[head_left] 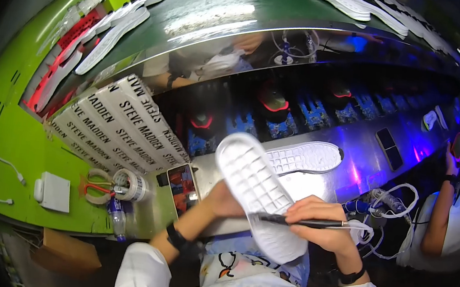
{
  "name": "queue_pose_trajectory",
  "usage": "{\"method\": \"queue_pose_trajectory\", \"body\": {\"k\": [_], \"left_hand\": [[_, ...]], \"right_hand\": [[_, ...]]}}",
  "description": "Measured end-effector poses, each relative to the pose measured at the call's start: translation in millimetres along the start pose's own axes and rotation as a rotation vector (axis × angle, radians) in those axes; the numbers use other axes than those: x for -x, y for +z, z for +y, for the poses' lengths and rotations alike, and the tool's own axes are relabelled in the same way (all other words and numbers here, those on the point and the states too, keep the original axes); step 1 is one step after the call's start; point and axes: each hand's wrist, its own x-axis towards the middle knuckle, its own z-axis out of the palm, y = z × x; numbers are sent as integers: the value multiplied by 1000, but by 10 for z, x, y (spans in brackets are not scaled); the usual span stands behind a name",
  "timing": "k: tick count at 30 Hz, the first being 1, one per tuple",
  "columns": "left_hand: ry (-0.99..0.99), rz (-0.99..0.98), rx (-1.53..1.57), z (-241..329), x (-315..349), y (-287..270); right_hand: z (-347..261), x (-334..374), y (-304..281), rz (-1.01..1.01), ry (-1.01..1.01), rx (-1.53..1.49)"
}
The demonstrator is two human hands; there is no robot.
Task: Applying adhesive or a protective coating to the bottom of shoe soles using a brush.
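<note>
White sole (261,192) held above the near side of the counter (364,159), before the seated person's torso, cavity side up. Its long axis runs obliquely, from the far left end to the near right end; a grid of square recesses fills its far and middle parts. The left hand (224,201) is clamped on the sole at its left edge and underside, its fingertips hidden beneath. The right hand (317,224), at the sole's right edge, is closed around a black pen-like tool (271,218), from whose rear a white tube (368,232) leads off to the right.

The key relation is that between the two axes: the tool lies nearly left to right, crossing the sole's long axis steeply, with its tip pointing left over the near half, close to the left rim. The right hand is nearer the near end; the far end lies well away from it, to the far left. Contact between tip and sole cannot be told. A second white sole (310,157) rests on the counter, just beyond the first.
</note>
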Motion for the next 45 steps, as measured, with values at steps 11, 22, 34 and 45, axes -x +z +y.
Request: {"method": "queue_pose_trajectory", "body": {"k": [11,22,34,45], "left_hand": [[577,-201,766,-524,-221,26],[537,-217,695,-100,-167,27],[343,-213,426,222,-134,78],[-100,179,283,358,-191,420]], "right_hand": [[149,-136,705,32,-278,473],[212,37,691,30,-7,223],[270,65,508,-153,405,-298],[9,-101,311,-313,-76,38]]}}
